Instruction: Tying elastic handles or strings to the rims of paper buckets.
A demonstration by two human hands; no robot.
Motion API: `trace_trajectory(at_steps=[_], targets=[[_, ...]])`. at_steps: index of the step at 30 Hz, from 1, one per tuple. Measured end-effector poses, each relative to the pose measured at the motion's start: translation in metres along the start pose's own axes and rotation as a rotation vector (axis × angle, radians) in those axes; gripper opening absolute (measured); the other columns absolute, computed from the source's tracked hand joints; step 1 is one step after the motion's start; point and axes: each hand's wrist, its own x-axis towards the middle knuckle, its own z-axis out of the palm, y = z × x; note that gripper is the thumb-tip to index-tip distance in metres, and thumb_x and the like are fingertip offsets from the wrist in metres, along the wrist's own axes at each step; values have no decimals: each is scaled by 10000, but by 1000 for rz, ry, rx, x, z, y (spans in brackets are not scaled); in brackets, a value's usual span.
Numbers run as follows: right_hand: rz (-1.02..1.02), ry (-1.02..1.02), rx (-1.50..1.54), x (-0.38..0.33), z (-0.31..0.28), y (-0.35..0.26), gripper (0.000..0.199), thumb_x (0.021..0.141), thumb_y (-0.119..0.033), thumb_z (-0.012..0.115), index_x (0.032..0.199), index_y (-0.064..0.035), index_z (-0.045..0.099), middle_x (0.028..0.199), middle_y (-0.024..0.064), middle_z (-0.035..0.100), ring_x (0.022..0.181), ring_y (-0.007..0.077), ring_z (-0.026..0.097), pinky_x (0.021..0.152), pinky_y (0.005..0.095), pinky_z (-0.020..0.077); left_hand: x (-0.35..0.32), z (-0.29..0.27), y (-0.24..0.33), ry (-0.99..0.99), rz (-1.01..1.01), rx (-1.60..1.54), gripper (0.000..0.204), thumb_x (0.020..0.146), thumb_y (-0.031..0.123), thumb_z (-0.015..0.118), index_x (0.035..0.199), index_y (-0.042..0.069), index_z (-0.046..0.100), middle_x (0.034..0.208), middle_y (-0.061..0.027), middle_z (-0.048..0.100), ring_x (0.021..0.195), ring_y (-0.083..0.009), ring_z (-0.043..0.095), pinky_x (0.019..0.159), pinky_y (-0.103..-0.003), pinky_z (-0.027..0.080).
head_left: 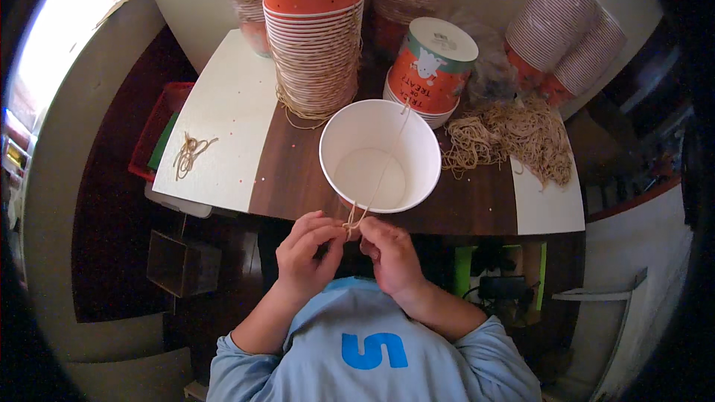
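Note:
A white paper bucket (380,155) stands open at the near edge of the table (298,171). A thin tan string (389,160) runs from its far rim across the opening to its near rim. My left hand (307,253) and my right hand (387,251) meet just below the bucket's near rim. Both pinch the string's loose end (353,222) between their fingertips.
A tall stack of orange-printed paper buckets (314,37) stands behind, a lidded orange bucket (433,67) to its right, more stacks (566,37) at the far right. A heap of tan strings (514,138) lies right of the bucket; a few strings (190,152) lie left.

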Motion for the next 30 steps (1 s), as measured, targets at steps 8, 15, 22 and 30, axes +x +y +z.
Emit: trace_trajectory(at_steps=[8,15,22,30], targets=[[0,81,87,4,11,-3,238,921,-277,537,1004,-82,646,835,-66,597,652,9,425,584,178,312,8,-4,2,-48,-199,-217,112,727,-58,649,815,10,627,853,-123,665,836,-231,645,885,-410,483],[75,23,257,8,17,-4,195,912,-236,552,1009,-91,639,906,-44,624,688,13,463,580,166,337,12,-6,5,-84,-220,-252,121,719,-69,647,814,3,628,867,-118,648,842,-238,621,800,-345,493],[106,133,289,4,11,-1,188,899,-169,574,1046,-57,608,872,7,608,709,60,525,616,183,416,20,-8,3,-47,-227,-238,119,748,-64,644,841,7,628,883,-114,634,826,-213,615,719,-283,490],[-37,114,-59,0,0,-3,152,887,-193,601,952,-59,629,823,3,601,637,37,459,553,173,337,19,-3,-1,-43,-349,-429,76,817,-50,609,881,-10,616,926,-102,633,828,-166,611,697,-267,492]])
